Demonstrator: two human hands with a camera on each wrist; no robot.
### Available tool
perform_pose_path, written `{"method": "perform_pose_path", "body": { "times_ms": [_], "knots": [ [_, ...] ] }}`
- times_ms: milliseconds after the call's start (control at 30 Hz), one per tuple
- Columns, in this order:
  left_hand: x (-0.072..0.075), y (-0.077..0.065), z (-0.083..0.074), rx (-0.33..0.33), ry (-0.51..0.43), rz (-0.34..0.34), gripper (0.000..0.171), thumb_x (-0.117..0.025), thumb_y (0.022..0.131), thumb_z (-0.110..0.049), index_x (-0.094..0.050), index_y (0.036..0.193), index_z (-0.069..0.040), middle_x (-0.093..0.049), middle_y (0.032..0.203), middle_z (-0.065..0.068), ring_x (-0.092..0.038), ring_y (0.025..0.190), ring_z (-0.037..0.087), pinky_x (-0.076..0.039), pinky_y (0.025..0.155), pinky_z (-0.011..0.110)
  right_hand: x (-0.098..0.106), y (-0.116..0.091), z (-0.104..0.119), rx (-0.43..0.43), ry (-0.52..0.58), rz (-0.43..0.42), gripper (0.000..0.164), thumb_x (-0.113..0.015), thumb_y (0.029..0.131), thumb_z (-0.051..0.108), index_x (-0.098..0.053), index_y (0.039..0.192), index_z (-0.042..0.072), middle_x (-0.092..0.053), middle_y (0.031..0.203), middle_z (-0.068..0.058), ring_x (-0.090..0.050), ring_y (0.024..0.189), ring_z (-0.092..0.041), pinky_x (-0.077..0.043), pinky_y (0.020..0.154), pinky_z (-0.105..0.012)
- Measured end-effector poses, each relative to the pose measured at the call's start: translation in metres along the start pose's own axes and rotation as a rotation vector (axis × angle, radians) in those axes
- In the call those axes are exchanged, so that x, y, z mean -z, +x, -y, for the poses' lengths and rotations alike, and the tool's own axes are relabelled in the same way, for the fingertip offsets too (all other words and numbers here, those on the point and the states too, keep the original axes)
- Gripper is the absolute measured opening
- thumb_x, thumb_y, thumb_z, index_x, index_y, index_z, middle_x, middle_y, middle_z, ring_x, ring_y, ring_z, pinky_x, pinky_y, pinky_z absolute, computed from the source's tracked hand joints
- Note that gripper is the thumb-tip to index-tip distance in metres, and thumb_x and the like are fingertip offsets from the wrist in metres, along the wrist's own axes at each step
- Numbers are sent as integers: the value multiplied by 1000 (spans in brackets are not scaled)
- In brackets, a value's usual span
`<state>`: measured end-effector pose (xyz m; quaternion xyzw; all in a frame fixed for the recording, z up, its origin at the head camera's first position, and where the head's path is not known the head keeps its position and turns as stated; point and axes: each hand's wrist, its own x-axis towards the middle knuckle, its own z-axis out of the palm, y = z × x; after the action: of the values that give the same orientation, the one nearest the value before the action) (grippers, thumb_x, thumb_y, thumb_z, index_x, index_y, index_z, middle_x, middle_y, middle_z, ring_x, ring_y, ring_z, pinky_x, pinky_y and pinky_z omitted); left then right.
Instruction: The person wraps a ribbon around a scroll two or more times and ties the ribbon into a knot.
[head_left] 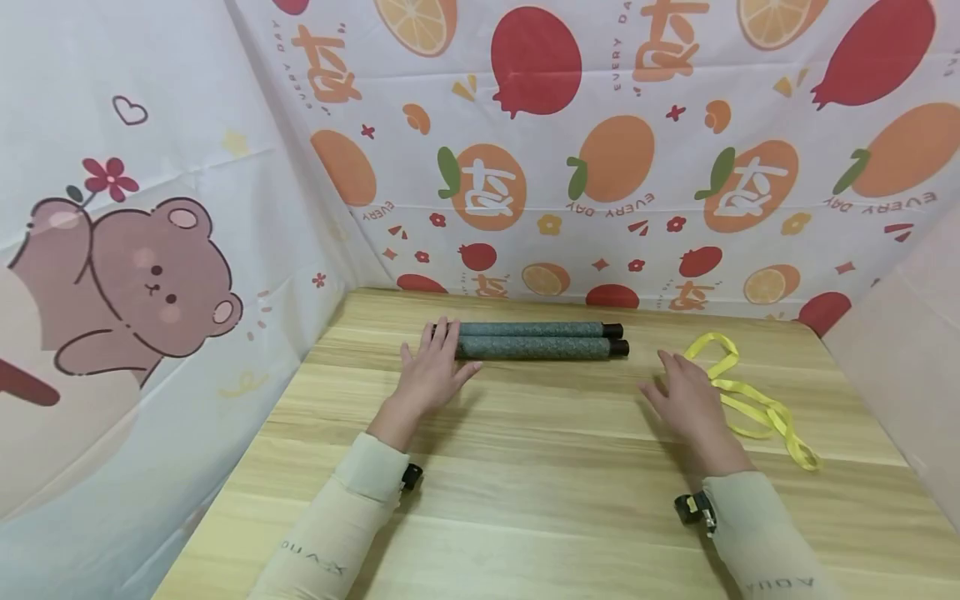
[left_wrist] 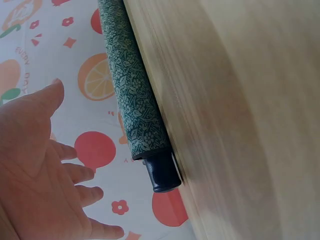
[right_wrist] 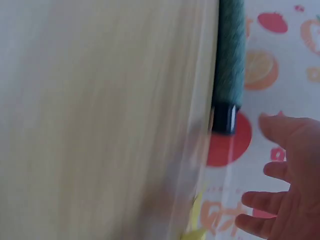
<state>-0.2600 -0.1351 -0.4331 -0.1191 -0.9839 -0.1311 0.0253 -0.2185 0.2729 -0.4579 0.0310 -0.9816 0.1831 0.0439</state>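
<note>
Rolls [head_left: 536,347], two, green with a pale leafy pattern, dark end knobs [head_left: 619,348]: laid side by side near the far edge of the table [head_left: 540,475], roughly parallel to it. Lying lengthwise against one another probably keeps both aligned and leaves the near part of the board free for the arms.

Left hand [head_left: 429,371]: at the rolls' left ends, fingers spread, clamped on nothing. Contact cannot be told; the head view overlaps hand and rolls. The placing would suit steadying or squaring those ends.

Right hand [head_left: 692,396]: between the rolls' right ends and the table's right edge, apart from the rolls. Fingers loosely extended, thumb away from them, nothing gripped; the posture seems to be one of readiness.

Ribbon [head_left: 782,412], yellow, one loose looped length: toward the right edge, below the far right corner, partly behind the right hand. Slack and unwound, presumably set aside within that hand's reach, clear of the rolls.
</note>
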Motion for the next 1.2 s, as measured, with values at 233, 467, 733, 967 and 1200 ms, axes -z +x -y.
{"method": "perform_pose_path", "body": {
  "times_ms": [233, 467, 733, 967, 1200],
  "knots": [
    [1, -2, -1, 1, -1, 8, 82, -40, 91, -64, -4, 152, -22, 2, 159, 5, 0, 145, 29, -6, 104, 72, 12, -4, -25, -193, -92, 132, 48, -53, 88, 24, -48, 131, 4, -55, 118, -27, -55, 96, -46, -44, 62, -57],
    [2, -1, -3, -10, -7, 1, 82, -37, 89, -68, -14, 152, -20, 2, 159, 6, 0, 145, 30, -7, 104, 72, 8, 0, -21, -10, 29, 88, 9, -51, 79, 7, -58, 76, 11, -57, 69, -5, -48, 60, -19, -37, 54, -32],
    [4, -2, -8, -30, 19, 13, 74, -40, 90, -64, -26, 149, -21, 3, 159, 6, 0, 145, 29, -9, 105, 71, 1, 3, -6, -5, 132, 171, 26, -52, 86, 9, -65, 109, 6, -56, 76, -8, -45, 61, -17, -36, 52, -29],
    [4, -4, -10, -54, 22, 5, 69, -47, 91, -58, -33, 146, -20, 0, 159, 8, 2, 145, 31, -9, 104, 72, -5, 0, 2, 78, 169, 153, 30, -55, 87, 2, -64, 116, 5, -62, 84, -6, -52, 68, -15, -43, 59, -31],
    [8, -7, -25, -114, -14, 33, 65, -49, 91, -56, -38, 144, -19, -6, 159, 6, 3, 145, 28, -8, 103, 73, -17, -4, 34, 200, 216, 157, 18, -59, 88, 4, -70, 102, 10, -67, 84, -3, -57, 72, -12, -48, 65, -32]
  ]
}}
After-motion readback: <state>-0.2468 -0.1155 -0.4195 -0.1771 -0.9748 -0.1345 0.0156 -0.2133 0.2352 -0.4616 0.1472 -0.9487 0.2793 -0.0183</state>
